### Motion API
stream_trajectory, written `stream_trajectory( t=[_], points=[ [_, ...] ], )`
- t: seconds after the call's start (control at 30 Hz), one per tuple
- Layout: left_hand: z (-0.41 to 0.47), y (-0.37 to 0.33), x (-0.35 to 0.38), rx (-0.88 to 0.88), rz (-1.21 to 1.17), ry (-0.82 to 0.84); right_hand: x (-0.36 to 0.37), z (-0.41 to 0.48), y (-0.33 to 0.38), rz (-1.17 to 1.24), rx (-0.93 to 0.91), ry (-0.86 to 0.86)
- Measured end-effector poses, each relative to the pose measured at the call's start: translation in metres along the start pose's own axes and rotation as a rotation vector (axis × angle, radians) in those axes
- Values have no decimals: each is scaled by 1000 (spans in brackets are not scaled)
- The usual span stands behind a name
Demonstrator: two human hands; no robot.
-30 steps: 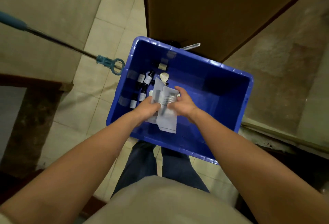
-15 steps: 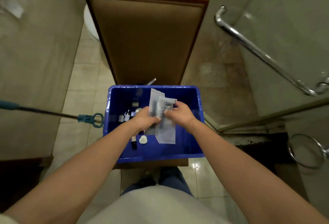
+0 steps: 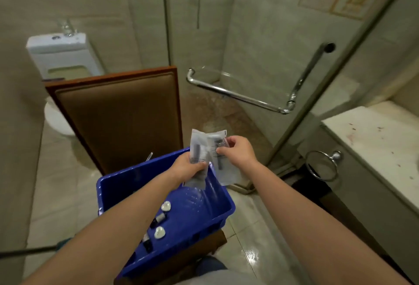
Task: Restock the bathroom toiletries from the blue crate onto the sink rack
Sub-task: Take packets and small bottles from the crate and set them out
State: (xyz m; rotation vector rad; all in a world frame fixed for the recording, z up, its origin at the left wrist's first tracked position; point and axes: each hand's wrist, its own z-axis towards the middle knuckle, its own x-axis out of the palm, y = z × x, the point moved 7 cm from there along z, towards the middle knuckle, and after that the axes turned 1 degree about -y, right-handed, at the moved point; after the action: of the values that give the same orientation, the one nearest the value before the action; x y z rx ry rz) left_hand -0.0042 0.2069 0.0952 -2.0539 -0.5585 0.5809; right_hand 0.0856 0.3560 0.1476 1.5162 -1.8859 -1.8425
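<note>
Starting out, clamping left hand (image 3: 188, 168) and right hand (image 3: 239, 152) on clear packets (image 3: 223, 170), leaving bottles (image 3: 158, 219) in blue crate (image 3: 227, 204) at 6 o'clock.

Glossy plastic, chrome and polished tile, with one patch of soft matt padding.

The blue crate (image 3: 204, 216) is hard moulded plastic, smooth and shiny, with light streaks on its inner wall. The packets (image 3: 223, 171) are thin, crinkled film, clear to frosted, with dark print. The chair back (image 3: 118, 121) is matt brown padding in a reddish varnished wood frame (image 3: 108, 76). The shower door handle (image 3: 238, 96) and towel ring (image 3: 322, 166) are bright, mirror-like chromed metal, the handle fixed on clear glass. The floor (image 3: 247, 234) is glossy pale tile that throws back the light. The counter (image 3: 374, 135) looks like smooth white stone with reddish flecks. The toilet cistern (image 3: 61, 53) is glossy white.
</note>
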Motion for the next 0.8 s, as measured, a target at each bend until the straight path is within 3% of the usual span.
stream_trajectory(
  t=[0.43, 0.67, 0.8],
  points=[
    [-2, -93, 131, 76, 108, 207, -167, -48, -63, 51, 97, -336],
    [-13, -120, 262, 70, 145, 390, -266, -101, -134, 93, 177, -475],
    [-30, -130, 348, -2, 9, 436, -320, -135, -177, 131, 208, -524]
  ],
)
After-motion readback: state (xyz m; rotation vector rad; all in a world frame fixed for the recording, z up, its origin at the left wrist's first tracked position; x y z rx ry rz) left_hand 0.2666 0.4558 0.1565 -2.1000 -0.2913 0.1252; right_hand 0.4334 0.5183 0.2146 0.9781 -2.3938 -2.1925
